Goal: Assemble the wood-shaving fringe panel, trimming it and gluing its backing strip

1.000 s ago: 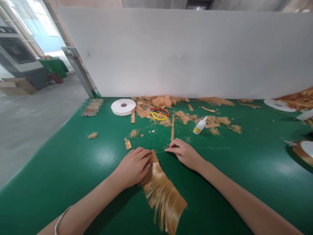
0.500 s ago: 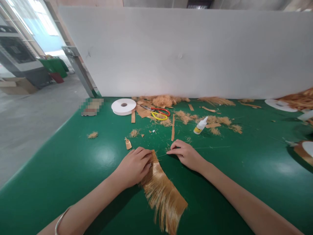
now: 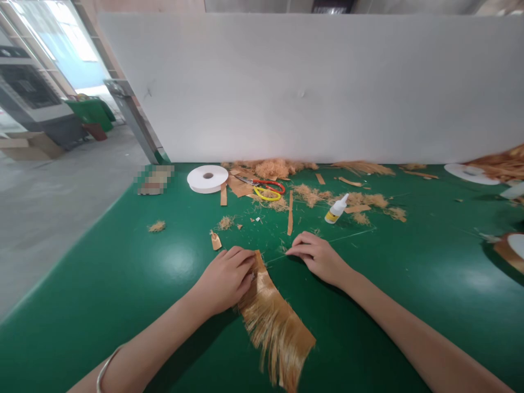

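My left hand (image 3: 231, 275) is closed on the upper end of a golden-brown fringed strip (image 3: 276, 311), whose frayed edge hangs toward me. A thin, pale thread (image 3: 277, 258) runs from the strip's top to my right hand (image 3: 313, 254). My right fingertips are pinched on that thread, and its far end trails to the right over the table. Close to my left hand lies a small tan scrap with a narrow neck (image 3: 215, 240). Beyond my right hand stands a small white bottle with a yellow label (image 3: 337, 209), its nozzle tilted to the right.
Across the back of the green table (image 3: 123, 305) lie a white tape roll (image 3: 207, 179), scissors with red and yellow handles (image 3: 268, 189) and tan fibre clumps (image 3: 278, 168). A white board (image 3: 311, 87) rises behind. At the far right is another roll (image 3: 513, 251).
My right hand has moved slightly to the right, drawing the thread out from the strip. My left hand keeps its hold on the strip, nearly unmoved.
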Demonstrator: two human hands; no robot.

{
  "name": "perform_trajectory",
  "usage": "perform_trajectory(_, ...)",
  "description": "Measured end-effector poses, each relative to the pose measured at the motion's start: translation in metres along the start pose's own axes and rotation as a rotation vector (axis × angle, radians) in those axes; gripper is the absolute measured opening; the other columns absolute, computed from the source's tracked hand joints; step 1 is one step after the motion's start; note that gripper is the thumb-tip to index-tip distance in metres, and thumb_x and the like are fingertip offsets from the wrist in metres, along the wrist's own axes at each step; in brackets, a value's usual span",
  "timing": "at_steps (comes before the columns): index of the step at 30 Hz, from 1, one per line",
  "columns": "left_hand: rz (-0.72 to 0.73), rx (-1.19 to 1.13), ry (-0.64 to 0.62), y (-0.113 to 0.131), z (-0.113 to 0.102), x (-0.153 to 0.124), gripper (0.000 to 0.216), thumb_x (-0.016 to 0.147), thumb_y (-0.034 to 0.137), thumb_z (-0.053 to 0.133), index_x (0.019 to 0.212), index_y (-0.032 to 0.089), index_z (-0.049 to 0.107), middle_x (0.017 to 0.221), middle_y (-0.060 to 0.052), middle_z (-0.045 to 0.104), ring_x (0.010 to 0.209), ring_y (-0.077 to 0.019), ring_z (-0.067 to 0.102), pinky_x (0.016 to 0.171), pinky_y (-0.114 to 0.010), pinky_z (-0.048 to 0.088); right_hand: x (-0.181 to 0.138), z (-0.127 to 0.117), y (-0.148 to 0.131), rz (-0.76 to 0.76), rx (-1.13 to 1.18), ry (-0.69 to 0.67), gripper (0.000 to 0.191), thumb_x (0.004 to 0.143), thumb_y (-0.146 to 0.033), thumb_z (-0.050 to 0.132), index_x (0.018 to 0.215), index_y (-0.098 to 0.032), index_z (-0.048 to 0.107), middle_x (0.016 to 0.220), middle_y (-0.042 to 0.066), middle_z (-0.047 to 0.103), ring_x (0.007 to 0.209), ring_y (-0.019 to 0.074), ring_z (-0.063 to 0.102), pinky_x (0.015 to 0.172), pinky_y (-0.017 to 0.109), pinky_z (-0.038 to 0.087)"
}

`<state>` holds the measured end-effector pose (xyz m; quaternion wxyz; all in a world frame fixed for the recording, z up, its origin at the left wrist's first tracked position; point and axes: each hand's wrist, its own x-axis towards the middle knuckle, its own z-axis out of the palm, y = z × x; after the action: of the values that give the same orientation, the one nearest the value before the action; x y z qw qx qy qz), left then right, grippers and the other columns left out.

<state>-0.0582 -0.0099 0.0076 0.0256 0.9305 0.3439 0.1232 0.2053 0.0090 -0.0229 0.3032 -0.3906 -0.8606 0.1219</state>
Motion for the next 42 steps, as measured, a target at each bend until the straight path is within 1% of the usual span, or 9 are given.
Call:
perform_trajectory(5, -0.032, 0.011, -0.063, 0.001, -0.002, -0.001, 0.034, 0.089, 0.023, 0.042, 0.118, 0.014, 0.057, 0.121, -0.01, 0.059, 0.11, -0.0247, 0.051, 0.091, -0.041, 0.044, -0.012, -0.011, 0.008, 0.181, -0.091, 0.131, 0.026, 0.091, -0.023, 0.042, 0.094, -0.019, 0.067, 0.086, 0.008, 0.062, 0.077, 0.0181, 0.059, 0.066, 0.031, 0.05)
perform_trajectory(9, -0.041, 0.036, -0.106, 0.0, 0.0, -0.003, 0.049, 0.091, 0.041, 0.038, 0.133, 0.015, 0.044, 0.135, -0.009, 0.05, 0.125, -0.0258, 0.041, 0.101, -0.042, 0.034, -0.022, -0.02, 0.016, 0.294, -0.188, 0.186, 0.027, 0.091, -0.03, 0.044, 0.094, -0.019, 0.067, 0.087, 0.008, 0.064, 0.076, 0.019, 0.061, 0.064, 0.03, 0.05)
perform_trajectory(15, -0.03, 0.049, -0.167, -0.01, 0.007, -0.002, 0.07, 0.089, 0.061, 0.024, 0.145, 0.019, 0.021, 0.15, -0.006, 0.027, 0.138, -0.028, 0.021, 0.109, -0.046, 0.015, -0.025, -0.029, 0.022, 0.366, -0.184, 0.276, 0.028, 0.09, -0.034, 0.045, 0.092, -0.018, 0.067, 0.086, 0.007, 0.067, 0.069, 0.0183, 0.062, 0.058, 0.029, 0.05)
perform_trajectory(23, 0.04, 0.012, -0.219, -0.025, 0.006, 0.016, 0.075, 0.088, 0.063, 0.026, 0.147, 0.022, 0.008, 0.151, -0.005, 0.022, 0.14, -0.0287, 0.013, 0.108, -0.048, 0.013, -0.026, -0.034, 0.026, 0.376, -0.18, 0.246, 0.036, 0.092, -0.039, 0.038, 0.092, -0.018, 0.068, 0.081, 0.008, 0.068, 0.068, 0.0194, 0.062, 0.057, 0.031, 0.049)
perform_trajectory(26, 0.042, 0.031, -0.159, -0.022, -0.001, 0.015, 0.071, 0.09, 0.059, 0.027, 0.147, 0.02, 0.01, 0.151, -0.008, 0.021, 0.14, -0.0292, 0.013, 0.108, -0.049, 0.013, -0.029, -0.035, 0.029, 0.356, -0.189, 0.227, 0.04, 0.093, -0.041, 0.034, 0.093, -0.018, 0.067, 0.082, 0.009, 0.067, 0.07, 0.0201, 0.063, 0.059, 0.032, 0.051)
perform_trajectory(29, 0.094, 0.024, -0.095, 0.001, -0.012, 0.005, 0.068, 0.09, 0.054, 0.032, 0.146, 0.018, 0.017, 0.15, -0.01, 0.025, 0.139, -0.0292, 0.018, 0.109, -0.05, 0.014, -0.03, -0.034, 0.032, 0.346, -0.203, 0.21, 0.042, 0.094, -0.04, 0.031, 0.094, -0.018, 0.066, 0.082, 0.01, 0.066, 0.074, 0.0214, 0.063, 0.06, 0.033, 0.051)
perform_trajectory(33, 0.316, -0.125, -0.216, 0.051, -0.02, -0.011, 0.067, 0.089, 0.052, 0.036, 0.144, 0.017, 0.024, 0.149, -0.008, 0.027, 0.137, -0.0265, 0.026, 0.109, -0.043, 0.024, -0.029, -0.03, 0.035, 0.343, -0.244, 0.203, 0.039, 0.094, -0.038, 0.031, 0.094, -0.018, 0.066, 0.086, 0.011, 0.065, 0.078, 0.0229, 0.062, 0.063, 0.035, 0.051)
perform_trajectory(36, 0.37, -0.155, -0.291, 0.073, -0.014, -0.015, 0.061, 0.088, 0.05, 0.039, 0.14, 0.02, 0.032, 0.148, -0.005, 0.03, 0.134, -0.0242, 0.032, 0.107, -0.04, 0.03, -0.029, -0.028, 0.036, 0.357, -0.248, 0.179, 0.036, 0.094, -0.033, 0.032, 0.096, -0.017, 0.065, 0.089, 0.011, 0.065, 0.079, 0.0226, 0.062, 0.063, 0.034, 0.05)
perform_trajectory(42, 0.476, -0.198, -0.206, 0.061, -0.001, -0.015, 0.037, 0.086, 0.036, 0.041, 0.114, 0.017, 0.054, 0.121, -0.008, 0.059, 0.106, -0.0236, 0.055, 0.093, -0.037, 0.04, -0.027, -0.027, 0.031, 0.351, -0.257, 0.145, 0.031, 0.093, -0.028, 0.036, 0.101, -0.016, 0.064, 0.092, 0.01, 0.065, 0.081, 0.0211, 0.062, 0.066, 0.033, 0.051)
